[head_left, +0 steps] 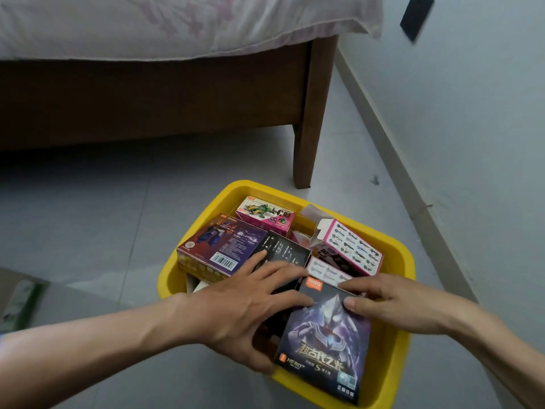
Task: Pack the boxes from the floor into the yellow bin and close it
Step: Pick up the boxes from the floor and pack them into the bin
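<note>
your left hand (pixel 239 308) lies over the stack inside the yellow bin (pixel 405 258), fingers spread fairly straight across the black box (pixel 287 250) and the thumb running down along the left edge of the dark purple box (pixel 326 346); that grip is apart, pressing rather than curled round anything. your right hand (pixel 392 299) comes in from the right side of the bin and pinches the top right corner of the dark purple box, fingertips on its upper edge and thumb on its printed face, so that grip is clamped on that box. the dark purple box sits tilted at the near side of the bin, its lower end close to the near rim. toward the left rim lies the purple box with a barcode (pixel 219 246), leaning above the rim. at the far side sits the pink box with a green figure (pixel 265 214), and along the right wall the pink box with rows of small figures (pixel 351 249) is tipped, one end flap open. the bin stands uncovered on the grey tiled floor (pixel 88 219), near the wooden bed leg (pixel 309 119) and near the skirting (pixel 395 149) along the wall.
</note>
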The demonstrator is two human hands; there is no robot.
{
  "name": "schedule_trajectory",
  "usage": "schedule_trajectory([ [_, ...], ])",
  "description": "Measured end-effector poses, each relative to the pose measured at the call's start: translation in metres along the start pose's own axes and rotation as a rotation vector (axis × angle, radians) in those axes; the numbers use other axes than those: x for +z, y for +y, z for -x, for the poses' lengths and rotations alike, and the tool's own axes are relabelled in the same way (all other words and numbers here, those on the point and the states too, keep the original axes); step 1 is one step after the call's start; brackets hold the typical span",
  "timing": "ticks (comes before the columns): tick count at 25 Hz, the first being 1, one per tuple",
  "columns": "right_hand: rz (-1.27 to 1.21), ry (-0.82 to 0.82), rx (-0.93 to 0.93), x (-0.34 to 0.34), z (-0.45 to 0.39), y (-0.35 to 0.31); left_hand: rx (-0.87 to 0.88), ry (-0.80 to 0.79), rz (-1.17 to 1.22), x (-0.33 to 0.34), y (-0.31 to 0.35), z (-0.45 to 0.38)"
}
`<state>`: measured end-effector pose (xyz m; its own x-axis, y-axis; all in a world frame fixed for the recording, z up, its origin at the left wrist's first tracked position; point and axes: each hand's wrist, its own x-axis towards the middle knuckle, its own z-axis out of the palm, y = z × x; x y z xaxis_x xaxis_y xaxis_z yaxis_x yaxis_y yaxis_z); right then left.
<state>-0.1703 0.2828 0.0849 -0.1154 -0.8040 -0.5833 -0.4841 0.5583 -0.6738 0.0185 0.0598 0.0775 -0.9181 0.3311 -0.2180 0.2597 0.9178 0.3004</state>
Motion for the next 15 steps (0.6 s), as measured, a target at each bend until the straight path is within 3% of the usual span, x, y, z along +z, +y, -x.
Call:
schedule_trajectory([
  [6, 0.172, 0.065, -0.021, 0.019, 0.004, 0.013, -0.051, 0.003, 0.037, 0.003, 0.007, -0.008],
  [11, 0.387, 0.461, -0.041, 0.005, -0.017, 0.019, -0.192, -0.017, -0.062, 0.003, 0.007, -0.026],
  [13, 0.372, 0.51, -0.103, -0.009, -0.031, 0.019, -0.234, -0.016, -0.076, -0.005, 0.005, -0.036],
  [15, 0.125, 0.551, -0.123, -0.023, -0.036, 0.018, -0.226, 0.02, -0.037, -0.016, 0.001, -0.038],
])
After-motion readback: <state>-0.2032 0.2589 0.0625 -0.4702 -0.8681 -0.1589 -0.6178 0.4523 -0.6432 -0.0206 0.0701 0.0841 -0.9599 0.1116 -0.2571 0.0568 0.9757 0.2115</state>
